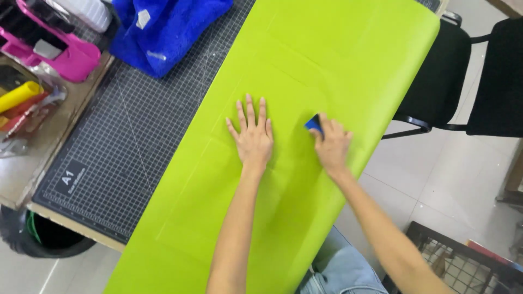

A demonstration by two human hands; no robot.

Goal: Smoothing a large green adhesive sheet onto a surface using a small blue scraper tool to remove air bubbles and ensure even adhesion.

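A lime-green sheet point(305, 65) lies lengthwise over the right half of the table, covering part of a dark gridded cutting mat point(136, 136) and overhanging the table's right and near edges. Faint straight creases show in its surface. The left hand point(251, 136) rests flat on the sheet near its middle, palm down, fingers spread and extended toward the far edge; it holds nothing. The right hand point(331, 146) lies just beside it, toward the sheet's right edge, curled around a small blue squeegee point(313, 124) whose visible end is pressed against the sheet. The two hands are near but not touching. At the far left corner of the table a blue towel point(166, 30) lies bunched on the mat; further left sit a pink tool point(65, 51) and a yellow roll point(19, 95). A black chair point(452, 81) stands beyond the table's right edge.
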